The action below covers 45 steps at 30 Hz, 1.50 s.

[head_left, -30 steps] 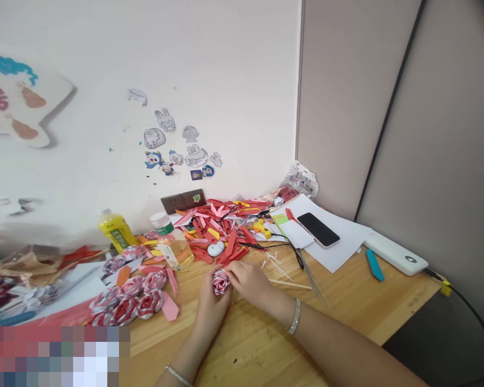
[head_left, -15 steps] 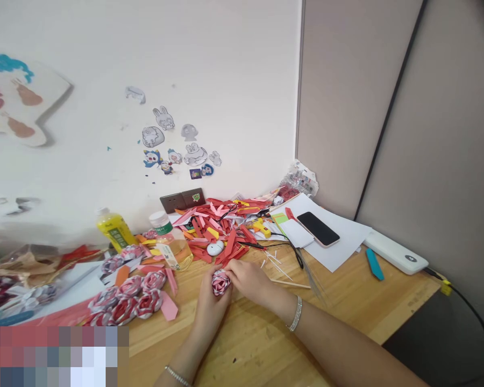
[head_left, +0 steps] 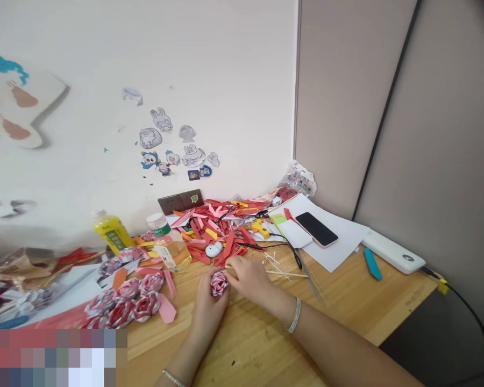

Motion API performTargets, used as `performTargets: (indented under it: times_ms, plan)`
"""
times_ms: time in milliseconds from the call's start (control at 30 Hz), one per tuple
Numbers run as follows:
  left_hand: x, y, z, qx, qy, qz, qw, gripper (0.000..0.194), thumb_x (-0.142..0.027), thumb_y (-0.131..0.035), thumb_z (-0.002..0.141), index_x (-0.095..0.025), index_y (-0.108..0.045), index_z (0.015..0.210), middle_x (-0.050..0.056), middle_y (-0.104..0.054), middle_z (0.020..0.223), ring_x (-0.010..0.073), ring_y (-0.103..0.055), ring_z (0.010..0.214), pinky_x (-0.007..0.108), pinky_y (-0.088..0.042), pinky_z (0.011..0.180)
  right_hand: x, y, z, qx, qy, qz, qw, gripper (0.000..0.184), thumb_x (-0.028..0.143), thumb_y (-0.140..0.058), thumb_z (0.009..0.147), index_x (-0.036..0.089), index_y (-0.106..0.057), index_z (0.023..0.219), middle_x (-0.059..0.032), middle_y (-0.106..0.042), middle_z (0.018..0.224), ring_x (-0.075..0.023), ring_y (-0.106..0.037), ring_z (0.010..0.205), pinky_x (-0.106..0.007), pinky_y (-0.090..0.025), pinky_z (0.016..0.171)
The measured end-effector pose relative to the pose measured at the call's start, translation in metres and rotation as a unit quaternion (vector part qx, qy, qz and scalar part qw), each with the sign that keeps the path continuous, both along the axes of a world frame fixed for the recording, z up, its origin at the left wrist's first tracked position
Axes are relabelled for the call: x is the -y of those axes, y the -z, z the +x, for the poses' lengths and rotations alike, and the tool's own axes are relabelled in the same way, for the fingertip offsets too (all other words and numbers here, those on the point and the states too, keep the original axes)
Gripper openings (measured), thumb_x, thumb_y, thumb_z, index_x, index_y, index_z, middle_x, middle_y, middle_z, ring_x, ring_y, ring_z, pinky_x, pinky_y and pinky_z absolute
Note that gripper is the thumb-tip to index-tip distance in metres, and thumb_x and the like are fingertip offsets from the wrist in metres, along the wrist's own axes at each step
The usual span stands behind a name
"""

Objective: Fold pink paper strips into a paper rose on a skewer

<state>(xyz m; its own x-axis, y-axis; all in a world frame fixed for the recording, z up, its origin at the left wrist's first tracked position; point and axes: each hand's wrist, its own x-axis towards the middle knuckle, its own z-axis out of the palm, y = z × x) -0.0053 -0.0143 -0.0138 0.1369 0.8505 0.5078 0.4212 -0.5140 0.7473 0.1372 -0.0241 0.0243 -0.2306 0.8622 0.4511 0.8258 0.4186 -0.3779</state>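
Observation:
A pink-and-white folded paper rose (head_left: 219, 283) is held above the near part of the wooden table (head_left: 266, 333). My left hand (head_left: 207, 295) wraps round its left side and underside. From the right, the fingers of my right hand (head_left: 244, 277) are bent in against the flower's edge; what lies between those fingertips is hidden. Several finished paper roses (head_left: 125, 301) in pink, red and white lie in a cluster to the left. Beside them is a loose pink paper strip (head_left: 168, 308).
Behind my hands spreads a heap of red and pink paper strips (head_left: 226, 220) with a yellow glue gun (head_left: 260, 229). A yellow bottle (head_left: 113, 232) and a clear jar (head_left: 169, 244) stand left. A phone (head_left: 317, 229), white power strip (head_left: 393, 251) and blue piece (head_left: 372, 264) lie right.
The view has shifted slightly, moving everything a little to the left. Both hands stay around the paper rose, with almost no change in grip.

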Motion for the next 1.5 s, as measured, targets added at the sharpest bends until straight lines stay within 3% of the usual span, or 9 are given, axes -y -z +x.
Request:
performTargets:
  times_ms: [200, 700, 1133, 1500]
  plan:
    - [-0.0001, 0.0009, -0.0001, -0.014, -0.001, 0.008, 1.0, 0.032, -0.019, -0.056, 0.071, -0.017, -0.052, 0.103, 0.008, -0.059, 0.099, 0.0244, -0.055, 0.095, 0.041, -0.044, 0.084, -0.0013, 0.001, 0.0001, 0.013, 0.004, 0.025, 1.0, 0.015, 0.027, -0.05, 0.087, 0.016, -0.058, 0.083, -0.004, -0.065, 0.081, -0.016, -0.058, 0.075, -0.024, -0.036, 0.062]
    - [-0.0028, 0.0042, -0.0016, -0.023, -0.008, 0.022, 0.999, 0.032, -0.018, -0.055, 0.07, -0.017, -0.053, 0.101, 0.007, -0.06, 0.098, 0.0248, -0.057, 0.093, 0.042, -0.045, 0.083, -0.0018, 0.0035, -0.0033, 0.029, 0.008, 0.015, 0.999, 0.016, 0.026, -0.05, 0.088, 0.016, -0.061, 0.086, -0.0044, -0.067, 0.083, -0.0167, -0.061, 0.074, -0.024, -0.037, 0.059]
    - [-0.0023, 0.006, -0.0022, -0.032, -0.004, 0.019, 0.999, 0.032, -0.017, -0.055, 0.07, -0.017, -0.051, 0.102, 0.008, -0.058, 0.098, 0.0245, -0.055, 0.093, 0.042, -0.045, 0.083, -0.0008, 0.0063, -0.0061, 0.073, -0.007, 0.021, 0.997, 0.015, 0.015, -0.048, 0.087, 0.014, -0.063, 0.088, -0.0065, -0.066, 0.082, -0.0187, -0.061, 0.073, -0.025, -0.039, 0.059]
    - [-0.001, 0.0041, -0.0018, -0.035, -0.009, 0.025, 0.999, 0.033, -0.016, -0.055, 0.07, -0.017, -0.052, 0.102, 0.008, -0.059, 0.098, 0.0252, -0.056, 0.094, 0.042, -0.045, 0.082, -0.0018, 0.0071, -0.0062, 0.042, 0.024, 0.017, 0.999, 0.016, 0.025, -0.049, 0.088, 0.016, -0.062, 0.087, -0.005, -0.067, 0.082, -0.0172, -0.061, 0.074, -0.024, -0.039, 0.06]
